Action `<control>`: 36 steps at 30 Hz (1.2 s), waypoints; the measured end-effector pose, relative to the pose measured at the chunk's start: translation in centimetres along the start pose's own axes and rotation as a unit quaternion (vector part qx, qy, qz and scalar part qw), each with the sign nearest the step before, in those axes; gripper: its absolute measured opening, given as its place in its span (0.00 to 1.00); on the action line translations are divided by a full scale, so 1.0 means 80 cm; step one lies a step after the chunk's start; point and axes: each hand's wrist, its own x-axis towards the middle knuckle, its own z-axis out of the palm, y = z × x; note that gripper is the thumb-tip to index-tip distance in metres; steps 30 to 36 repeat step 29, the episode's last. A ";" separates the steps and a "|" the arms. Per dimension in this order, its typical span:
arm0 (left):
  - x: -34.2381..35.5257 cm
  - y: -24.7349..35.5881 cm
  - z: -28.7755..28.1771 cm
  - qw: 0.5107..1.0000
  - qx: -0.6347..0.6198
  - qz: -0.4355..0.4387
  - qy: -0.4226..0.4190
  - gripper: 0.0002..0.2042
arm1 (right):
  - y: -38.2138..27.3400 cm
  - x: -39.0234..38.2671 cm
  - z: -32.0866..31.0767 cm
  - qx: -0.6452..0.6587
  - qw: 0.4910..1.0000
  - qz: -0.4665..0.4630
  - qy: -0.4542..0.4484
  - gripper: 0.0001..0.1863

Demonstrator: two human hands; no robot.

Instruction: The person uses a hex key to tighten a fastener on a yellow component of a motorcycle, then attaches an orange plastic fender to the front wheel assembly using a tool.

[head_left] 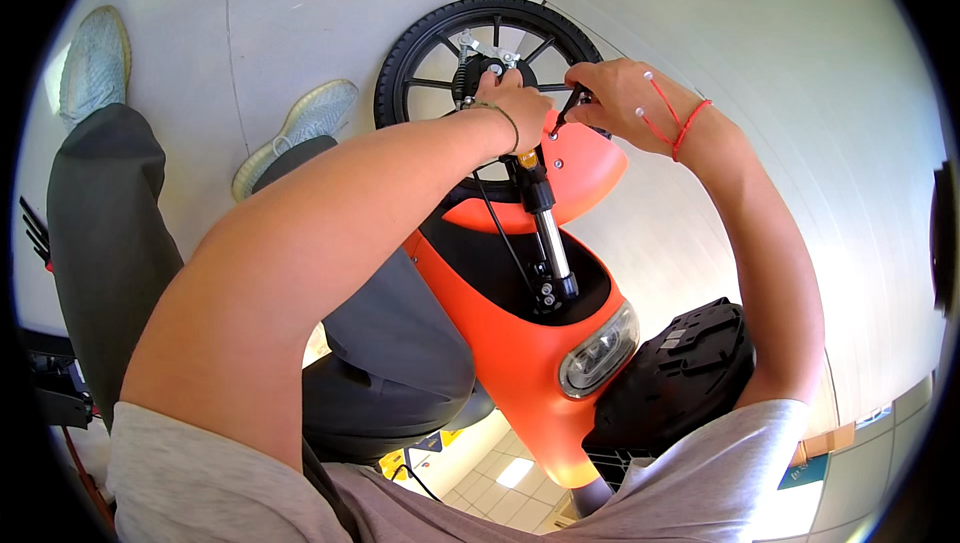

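Note:
The front end of an orange scooter (470, 315) fills the middle, its spoked black wheel (398, 55) pointing away from me. My left hand (510, 108) rests over the wheel hub beside the fork (545, 233), fingers apart and laid on the hub parts. Between the fingers of my right hand (625, 103) is a small black hand tool (570, 113). Its tip meets a bolt (554, 136) on the orange front fender (590, 165); my fingers hide most of its handle. A second bolt (559, 165) shows just below on the fender.
A clear headlight (600, 351) sits on the scooter's body, next to a black plastic part (680, 373) near my right arm. On the left stand another person's legs in dark grey trousers (105, 213), with light blue-grey shoes (97, 68). Yellow boxes (395, 463) show near the bottom.

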 end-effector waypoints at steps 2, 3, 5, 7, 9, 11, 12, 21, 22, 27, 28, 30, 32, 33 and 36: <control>0.000 0.000 -0.004 0.998 0.027 0.010 -0.055 0.20 | 0.003 0.003 0.000 -0.020 0.999 -0.035 0.019 0.17; 0.000 0.000 -0.006 0.996 0.041 0.016 -0.084 0.21 | 0.003 0.004 0.002 -0.034 0.996 -0.072 0.038 0.17; 0.004 -0.004 -0.012 0.992 0.041 0.013 -0.120 0.20 | 0.003 0.005 0.003 -0.047 0.992 -0.106 0.056 0.17; 0.002 -0.005 -0.013 0.991 0.034 0.013 -0.131 0.20 | 0.002 0.006 0.005 -0.045 0.992 -0.104 0.050 0.17; -0.005 -0.005 -0.011 0.993 0.022 0.015 -0.115 0.22 | 0.000 0.008 0.004 -0.064 0.990 -0.111 0.059 0.16; -0.006 -0.004 -0.014 0.992 -0.001 0.011 -0.130 0.23 | -0.004 0.011 0.008 -0.085 0.985 -0.133 0.073 0.15; -0.006 -0.004 -0.017 0.991 -0.016 0.007 -0.134 0.23 | -0.007 0.016 0.011 -0.097 0.980 -0.153 0.085 0.14; -0.020 -0.005 -0.009 0.989 0.056 0.064 -0.119 0.22 | -0.030 0.032 0.034 -0.197 0.974 -0.066 0.093 0.18; -0.022 -0.004 -0.007 0.990 0.062 0.065 -0.111 0.23 | -0.030 0.034 0.037 -0.165 0.979 -0.036 0.115 0.17; -0.024 -0.001 -0.007 0.989 0.074 0.075 -0.100 0.25 | -0.015 0.034 0.026 -0.112 0.989 -0.015 0.094 0.18; -0.023 -0.001 -0.009 0.988 0.068 0.071 -0.120 0.26 | -0.014 0.032 0.028 -0.104 0.991 -0.015 0.077 0.17; -0.021 -0.001 -0.012 0.985 0.066 0.066 -0.145 0.26 | -0.013 0.030 0.031 -0.096 0.993 -0.015 0.060 0.17; -0.021 -0.001 -0.012 0.985 0.066 0.066 -0.145 0.26 | -0.013 0.030 0.031 -0.096 0.993 -0.015 0.060 0.17; -0.021 -0.001 -0.012 0.985 0.066 0.066 -0.145 0.26 | -0.013 0.030 0.031 -0.096 0.993 -0.015 0.060 0.17; -0.021 -0.001 -0.012 0.985 0.066 0.066 -0.145 0.26 | -0.013 0.030 0.031 -0.096 0.993 -0.015 0.060 0.17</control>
